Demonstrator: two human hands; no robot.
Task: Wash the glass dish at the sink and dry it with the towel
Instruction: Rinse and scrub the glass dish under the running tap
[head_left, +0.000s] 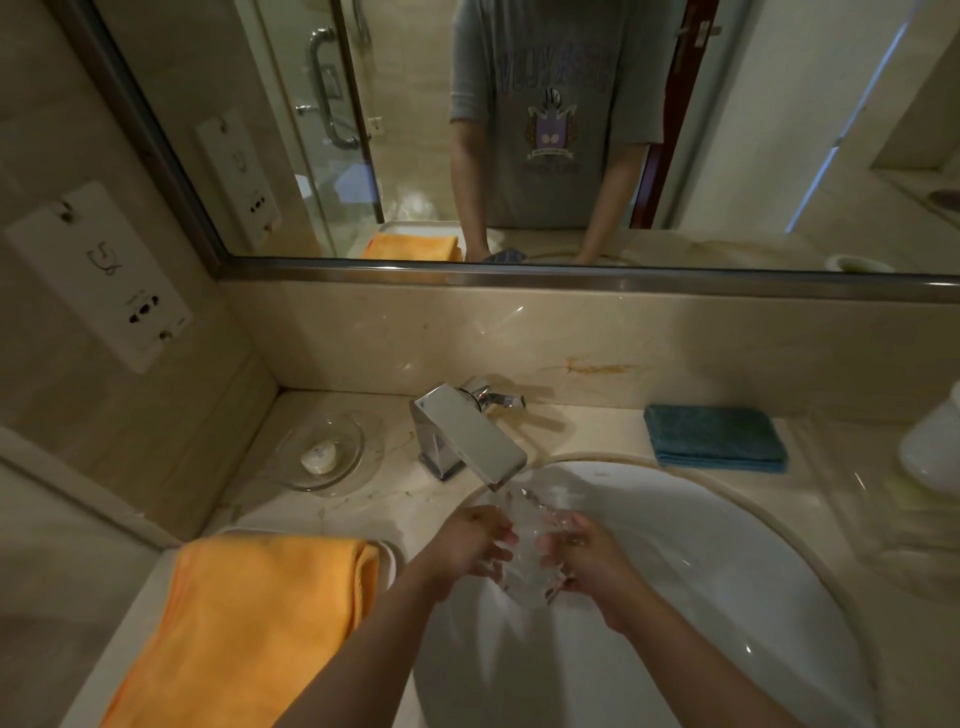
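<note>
A clear glass dish (530, 551) is held over the white sink basin (727, 571), right below the chrome faucet spout (470, 436). Water runs onto it, so its outline is blurred. My left hand (470, 545) grips its left side and my right hand (584, 553) grips its right side. An orange towel (249, 623) lies folded on the counter left of the sink.
A round glass soap dish with a white soap bar (321, 456) sits left of the faucet. A folded blue cloth (714, 437) lies behind the basin on the right. A white container (935, 447) stands at the right edge. The mirror (519, 130) shows a person's torso.
</note>
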